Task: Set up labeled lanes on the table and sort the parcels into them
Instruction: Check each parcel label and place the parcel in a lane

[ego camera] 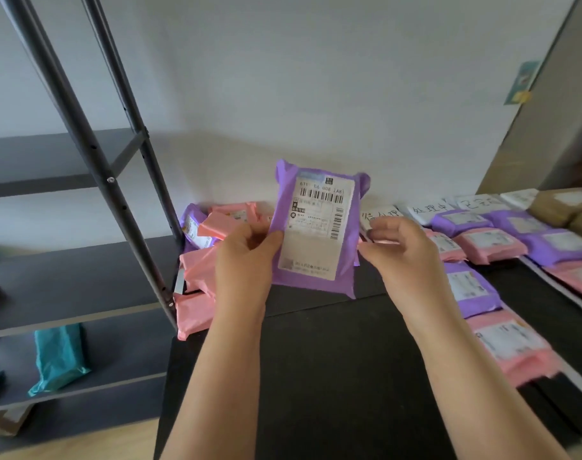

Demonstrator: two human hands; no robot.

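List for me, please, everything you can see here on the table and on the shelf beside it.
Held parcel: one, purple with white label, upright above the table's middle.
Unsorted parcels: a pile, pink and purple, table's left end by the shelf post.
Lane labels: three, white handwritten sheets, along the table's back.
Sorted parcels: several, pink and purple, in rows in front of the labels.
Brown parcels: at least two, far right back.
Teal parcels: at least one, lower shelf, left.
Table: one, black.
Shelf unit: one, dark grey, left.
Left hand: grips the held parcel's left edge.
Right hand: at its right edge; grip unclear.
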